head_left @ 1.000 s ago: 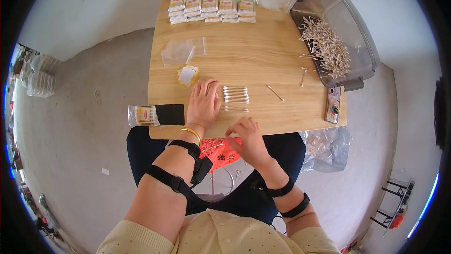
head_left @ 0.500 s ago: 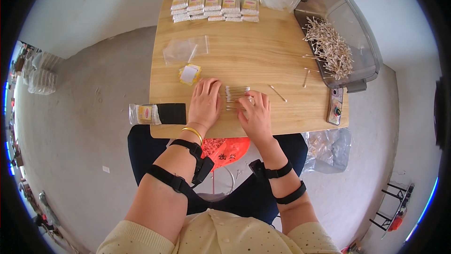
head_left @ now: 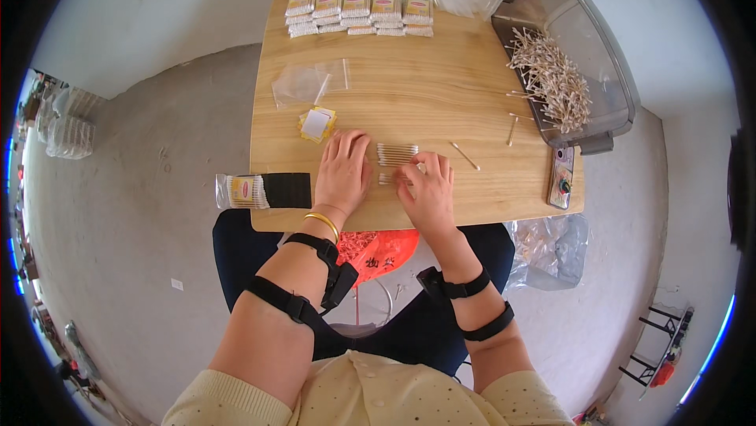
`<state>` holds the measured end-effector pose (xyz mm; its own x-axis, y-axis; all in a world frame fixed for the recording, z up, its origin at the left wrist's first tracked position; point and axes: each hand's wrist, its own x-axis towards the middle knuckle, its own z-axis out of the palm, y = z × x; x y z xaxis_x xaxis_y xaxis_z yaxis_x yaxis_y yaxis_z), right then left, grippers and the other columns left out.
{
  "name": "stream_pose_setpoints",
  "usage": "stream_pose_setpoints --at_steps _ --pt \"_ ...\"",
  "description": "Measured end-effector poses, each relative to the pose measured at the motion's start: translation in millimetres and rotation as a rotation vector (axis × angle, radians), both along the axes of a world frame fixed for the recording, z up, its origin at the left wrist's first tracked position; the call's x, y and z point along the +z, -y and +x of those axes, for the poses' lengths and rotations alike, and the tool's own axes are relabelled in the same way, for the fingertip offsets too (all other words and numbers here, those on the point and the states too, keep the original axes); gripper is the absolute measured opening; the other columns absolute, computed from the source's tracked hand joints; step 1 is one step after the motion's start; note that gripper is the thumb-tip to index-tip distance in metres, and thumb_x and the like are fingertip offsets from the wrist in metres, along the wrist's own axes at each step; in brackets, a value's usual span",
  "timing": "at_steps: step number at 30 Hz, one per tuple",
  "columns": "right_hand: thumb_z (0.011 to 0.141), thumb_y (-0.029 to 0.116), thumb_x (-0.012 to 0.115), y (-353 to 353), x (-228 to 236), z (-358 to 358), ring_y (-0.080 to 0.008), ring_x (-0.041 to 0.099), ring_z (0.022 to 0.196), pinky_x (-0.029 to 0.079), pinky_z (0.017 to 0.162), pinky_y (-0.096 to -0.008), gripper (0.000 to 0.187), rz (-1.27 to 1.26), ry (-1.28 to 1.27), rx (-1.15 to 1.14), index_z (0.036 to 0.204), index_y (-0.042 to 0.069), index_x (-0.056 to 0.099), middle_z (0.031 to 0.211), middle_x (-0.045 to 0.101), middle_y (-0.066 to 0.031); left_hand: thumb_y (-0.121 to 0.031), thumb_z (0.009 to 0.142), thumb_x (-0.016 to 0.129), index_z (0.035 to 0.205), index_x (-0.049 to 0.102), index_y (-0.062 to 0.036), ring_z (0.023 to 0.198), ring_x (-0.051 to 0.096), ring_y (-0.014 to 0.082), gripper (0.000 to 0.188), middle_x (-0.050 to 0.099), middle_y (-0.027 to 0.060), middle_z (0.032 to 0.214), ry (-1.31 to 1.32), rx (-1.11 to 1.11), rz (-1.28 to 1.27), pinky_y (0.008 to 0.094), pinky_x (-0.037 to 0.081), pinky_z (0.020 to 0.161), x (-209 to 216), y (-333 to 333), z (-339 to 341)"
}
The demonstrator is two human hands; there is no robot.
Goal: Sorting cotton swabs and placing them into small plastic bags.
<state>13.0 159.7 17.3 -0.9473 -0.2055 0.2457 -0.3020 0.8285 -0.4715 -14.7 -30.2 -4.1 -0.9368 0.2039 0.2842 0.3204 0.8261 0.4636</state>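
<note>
Cotton swabs (head_left: 396, 154) lie side by side in a neat row on the wooden table in front of me. A smaller group sits just below them, partly hidden by my right hand (head_left: 429, 194). That hand's fingers are bent, with thumb and forefinger together at the right ends of the lower swabs. To the left of the row, my left hand (head_left: 344, 166) rests palm down on the tabletop, fingers stretched out, holding nothing. One loose swab (head_left: 465, 156) lies off to the right. A small stack of yellow-edged white cards (head_left: 317, 124) is beyond my left fingertips.
A grey see-through bin (head_left: 610, 56) of loose swabs (head_left: 551, 83) lies tipped at the right, above a phone (head_left: 561, 178). Packed swab bundles (head_left: 357, 5) line the back. Clear bags (head_left: 303, 86) lie at left; a filled pack (head_left: 242, 191) overhangs the left edge on a black strip (head_left: 287, 190).
The fingers of my right hand have shifted slightly at the lower swabs, and a gap shows below the main row. My left hand has stayed in place.
</note>
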Motion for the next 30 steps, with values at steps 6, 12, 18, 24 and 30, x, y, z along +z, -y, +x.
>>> stream_pose_setpoints --at_steps 6,12,18,24,30 --pt "0.079 0.008 0.072 -0.3 0.7 -8.6 -0.0354 0.051 0.117 0.043 0.095 -0.0486 0.024 -0.041 -0.056 -0.018 0.102 0.014 0.070 0.119 0.055 -0.0086 -0.010 0.088 0.062 0.129 0.055 -0.0056 0.131 0.048 0.0391 0.041 0.053 0.0122 0.132 0.000 0.000 -0.002 0.0499 0.036 0.119 1.7 -1.1 0.7" --pt "0.080 0.008 0.074 1.7 0.5 -11.6 -0.0327 0.051 0.113 0.042 0.095 -0.0471 0.022 -0.020 -0.040 -0.009 0.101 0.016 0.072 0.117 0.055 -0.0062 -0.010 0.089 0.061 0.129 0.055 -0.0051 0.131 0.048 0.0390 0.041 0.053 0.0127 0.132 0.001 0.001 -0.002 0.0498 0.036 0.119 1.3 -0.1 1.0" --pt "0.080 0.011 0.076 1.0 -3.9 -18.3 -0.0327 0.053 0.107 0.042 0.089 -0.0470 0.016 0.010 -0.052 -0.015 0.093 0.013 0.066 0.108 0.055 -0.0086 -0.010 0.088 0.061 0.129 0.055 -0.0049 0.130 0.048 0.0388 0.041 0.053 0.0129 0.132 -0.005 -0.005 0.004 0.0499 0.036 0.119 2.1 -0.8 0.6" --pt "0.083 0.012 0.075 -3.4 -1.7 -19.8 -0.0323 0.052 0.104 0.041 0.088 -0.0467 0.013 0.040 -0.010 0.046 0.092 0.012 0.066 0.105 0.054 -0.0088 -0.010 0.088 0.061 0.129 0.055 -0.0050 0.130 0.048 0.0394 0.042 0.053 0.0127 0.132 -0.010 -0.008 0.016 0.0501 0.036 0.118 -1.3 -0.9 0.2" --pt "0.084 0.011 0.074 -6.3 6.1 7.7 -0.0329 0.053 0.103 0.041 0.088 -0.0470 0.012 -0.015 -0.006 0.004 0.092 0.012 0.066 0.103 0.055 -0.0086 -0.009 0.091 0.059 0.130 0.056 -0.0043 0.130 0.049 0.0407 0.039 0.054 0.0143 0.133 0.020 -0.005 0.027 0.0496 0.039 0.114 2.7 -0.2 1.6"
